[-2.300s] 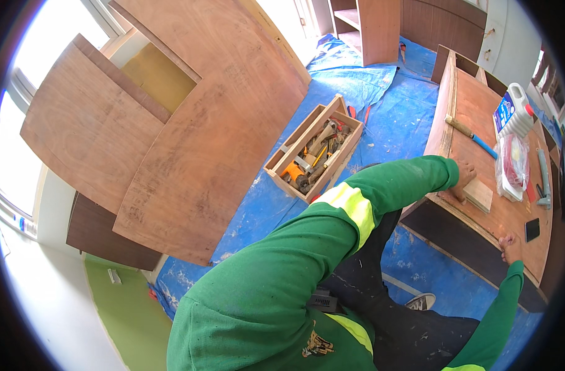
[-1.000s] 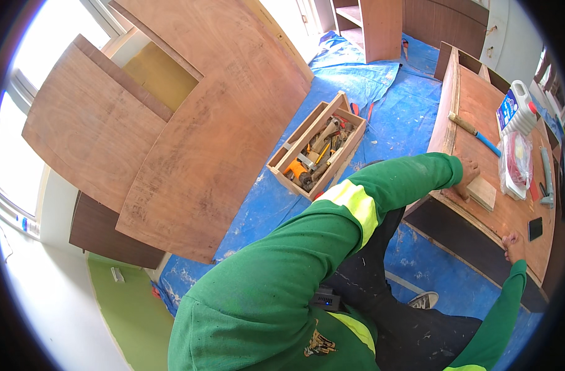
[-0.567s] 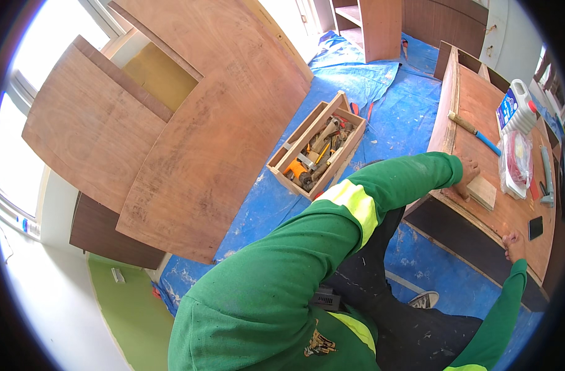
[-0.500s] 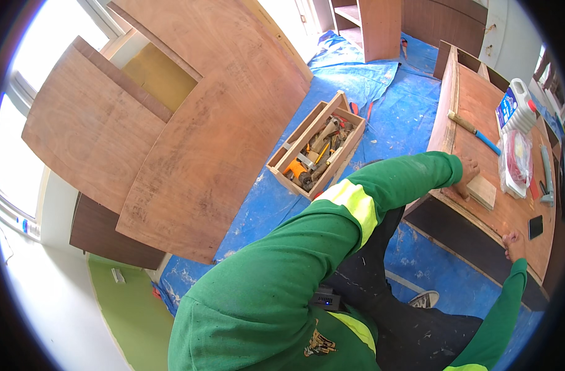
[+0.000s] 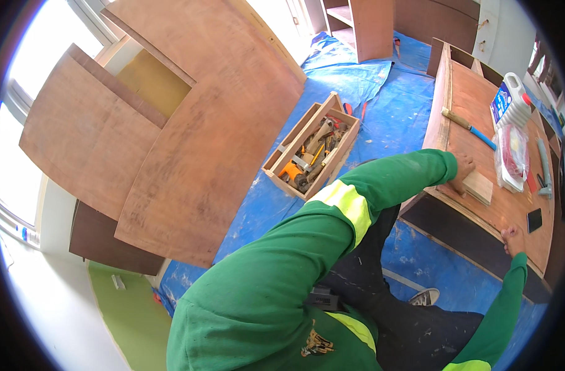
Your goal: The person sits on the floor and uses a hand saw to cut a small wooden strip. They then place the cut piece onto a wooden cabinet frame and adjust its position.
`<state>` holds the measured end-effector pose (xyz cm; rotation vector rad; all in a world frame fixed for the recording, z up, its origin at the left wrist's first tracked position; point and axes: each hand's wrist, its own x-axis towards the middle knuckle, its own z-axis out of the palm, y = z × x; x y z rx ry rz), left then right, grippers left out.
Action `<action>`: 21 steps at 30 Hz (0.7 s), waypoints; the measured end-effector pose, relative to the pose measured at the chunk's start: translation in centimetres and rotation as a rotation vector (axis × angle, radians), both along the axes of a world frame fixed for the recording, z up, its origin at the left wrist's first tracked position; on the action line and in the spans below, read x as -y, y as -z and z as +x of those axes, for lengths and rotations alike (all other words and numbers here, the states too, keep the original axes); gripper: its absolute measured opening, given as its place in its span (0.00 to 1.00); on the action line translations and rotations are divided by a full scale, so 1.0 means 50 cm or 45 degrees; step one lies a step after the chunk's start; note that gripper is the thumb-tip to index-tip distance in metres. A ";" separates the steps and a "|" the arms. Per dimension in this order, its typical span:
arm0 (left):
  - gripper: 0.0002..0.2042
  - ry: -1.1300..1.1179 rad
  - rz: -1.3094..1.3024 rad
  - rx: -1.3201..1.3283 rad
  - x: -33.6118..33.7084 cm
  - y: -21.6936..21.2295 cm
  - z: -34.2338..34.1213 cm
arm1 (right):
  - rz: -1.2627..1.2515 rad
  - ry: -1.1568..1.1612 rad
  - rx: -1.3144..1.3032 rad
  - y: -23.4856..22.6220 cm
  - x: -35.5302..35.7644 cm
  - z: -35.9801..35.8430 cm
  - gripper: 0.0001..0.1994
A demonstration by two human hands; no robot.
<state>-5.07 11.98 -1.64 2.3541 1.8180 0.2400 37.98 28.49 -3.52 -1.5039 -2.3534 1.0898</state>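
My left hand (image 5: 462, 168) reaches out in a green sleeve and closes on a small pale wooden block (image 5: 479, 187). The block lies flat on the top of a long brown wooden cabinet (image 5: 474, 93) at the right. My right hand (image 5: 512, 238) comes up from the lower right. Its fingers curl over the cabinet's near edge, close to a dark phone (image 5: 534, 220).
On the cabinet lie a hammer with a blue handle (image 5: 469, 127), a white jug with a red cap (image 5: 512, 102) and a clear bag of red items (image 5: 512, 156). An open wooden toolbox (image 5: 311, 148) sits on the blue tarp (image 5: 394, 105). Large plywood sheets (image 5: 202, 105) lean at the left.
My left hand and the block have shifted slightly up the cabinet top. My right hand has stayed on the edge.
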 end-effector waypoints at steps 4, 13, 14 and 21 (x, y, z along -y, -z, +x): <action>0.54 0.004 0.018 0.022 -0.001 0.002 -0.001 | -0.009 0.000 -0.024 -0.005 0.000 0.002 0.13; 0.51 -0.021 0.026 -0.014 0.021 -0.020 0.006 | -0.023 0.018 -0.015 -0.032 0.034 -0.019 0.15; 0.50 -0.019 0.035 -0.014 0.021 -0.020 0.007 | -0.028 0.026 -0.025 -0.038 0.038 -0.022 0.15; 0.47 0.002 0.075 -0.056 0.038 -0.044 0.007 | -0.030 0.078 0.037 -0.058 0.055 -0.032 0.15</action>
